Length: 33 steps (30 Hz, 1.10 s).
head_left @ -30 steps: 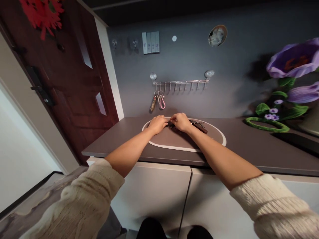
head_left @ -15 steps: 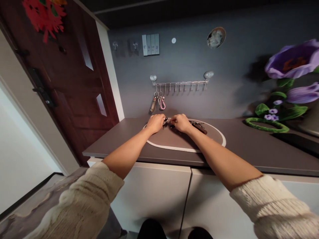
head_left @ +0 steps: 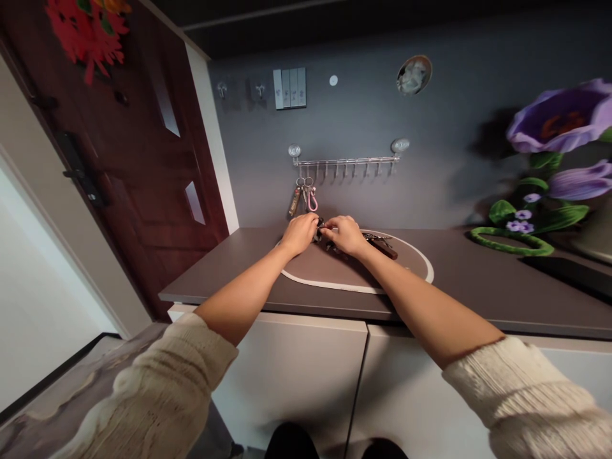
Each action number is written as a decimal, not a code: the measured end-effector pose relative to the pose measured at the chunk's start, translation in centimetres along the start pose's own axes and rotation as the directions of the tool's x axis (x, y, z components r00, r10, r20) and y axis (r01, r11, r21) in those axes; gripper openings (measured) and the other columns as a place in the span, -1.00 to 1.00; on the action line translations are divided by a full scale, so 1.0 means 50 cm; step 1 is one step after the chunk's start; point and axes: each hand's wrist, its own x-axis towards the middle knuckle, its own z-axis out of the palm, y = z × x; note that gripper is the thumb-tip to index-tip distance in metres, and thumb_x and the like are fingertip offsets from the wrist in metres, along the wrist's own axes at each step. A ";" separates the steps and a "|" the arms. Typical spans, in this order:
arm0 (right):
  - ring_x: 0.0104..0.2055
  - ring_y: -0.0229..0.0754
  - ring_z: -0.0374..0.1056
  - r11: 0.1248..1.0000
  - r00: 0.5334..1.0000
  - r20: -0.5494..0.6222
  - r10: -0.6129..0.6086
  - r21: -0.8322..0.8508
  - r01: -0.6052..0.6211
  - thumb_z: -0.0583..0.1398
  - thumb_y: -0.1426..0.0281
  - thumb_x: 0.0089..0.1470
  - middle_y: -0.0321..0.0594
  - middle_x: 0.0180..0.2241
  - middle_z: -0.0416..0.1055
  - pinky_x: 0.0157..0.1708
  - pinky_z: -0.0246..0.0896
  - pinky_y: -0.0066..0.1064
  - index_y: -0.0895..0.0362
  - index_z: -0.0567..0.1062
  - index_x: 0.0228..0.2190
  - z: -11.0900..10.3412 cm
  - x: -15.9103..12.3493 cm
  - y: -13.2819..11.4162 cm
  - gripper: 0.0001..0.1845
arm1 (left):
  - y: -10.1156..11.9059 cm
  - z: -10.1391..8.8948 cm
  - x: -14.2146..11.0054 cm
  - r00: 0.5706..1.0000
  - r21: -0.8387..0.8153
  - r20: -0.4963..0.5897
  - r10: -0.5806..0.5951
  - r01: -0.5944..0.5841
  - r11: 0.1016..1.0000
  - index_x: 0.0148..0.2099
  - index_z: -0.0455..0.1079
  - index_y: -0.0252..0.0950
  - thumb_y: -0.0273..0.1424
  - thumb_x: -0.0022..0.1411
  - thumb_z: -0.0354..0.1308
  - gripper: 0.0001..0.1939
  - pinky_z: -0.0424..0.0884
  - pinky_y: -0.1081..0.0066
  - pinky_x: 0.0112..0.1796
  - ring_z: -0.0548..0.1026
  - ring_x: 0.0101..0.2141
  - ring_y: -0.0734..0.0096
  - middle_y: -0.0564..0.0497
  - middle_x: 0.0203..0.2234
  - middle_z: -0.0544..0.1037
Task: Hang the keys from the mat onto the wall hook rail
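My left hand is closed on a small bunch of keys, dark and partly hidden by the fingers. From the right, my right hand reaches in, its thumb and fingertips pinched together at the same bunch. Both hands are just above a brown oval mat with a pale rim. More keys with a brown holder lie on the mat, partly behind my right hand and wrist.
On the wall, a clear hook rail carries hanging keys at its left end. A purple flower decoration with a green ring base stands on the counter at right. A dark red door is at left.
My right hand has moved left, and its fingertips now meet the bunch held in my left hand. My left hand has stayed almost in place.
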 end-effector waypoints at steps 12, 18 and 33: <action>-0.27 -0.20 0.27 0.990 0.989 -0.139 -0.045 0.127 0.063 0.12 0.38 0.01 -0.18 -0.37 0.43 -0.22 0.08 -0.40 0.12 0.49 -0.39 -0.001 0.003 0.004 -0.85 | 0.002 -0.001 0.002 0.997 -0.109 -0.054 -0.051 0.045 0.993 -0.15 0.31 -0.32 -0.40 0.27 -0.22 -0.72 0.27 0.44 -0.19 0.40 -0.23 0.39 -0.06 -0.27 0.48; -0.27 -0.21 0.27 0.982 0.986 -0.163 -0.040 0.178 0.069 0.12 0.41 0.00 -0.18 -0.38 0.43 -0.24 0.10 -0.42 0.14 0.50 -0.41 -0.006 0.003 0.004 -0.86 | 0.001 0.004 0.003 0.992 -0.212 -0.076 -0.104 0.086 0.973 -0.17 0.32 -0.35 -0.43 0.25 -0.20 -0.72 0.29 0.46 -0.23 0.43 -0.28 0.42 -0.06 -0.31 0.50; -0.37 -0.27 0.27 0.810 0.982 -0.164 0.097 0.587 0.018 0.07 0.33 -0.03 -0.23 -0.41 0.40 -0.29 0.16 -0.43 0.17 0.41 -0.42 0.012 0.013 0.022 -0.82 | 0.007 0.009 -0.003 0.989 -0.364 -0.021 -0.146 0.129 0.922 -0.16 0.34 -0.33 -0.44 0.21 -0.17 -0.72 0.32 0.47 -0.29 0.44 -0.38 0.46 0.01 -0.44 0.51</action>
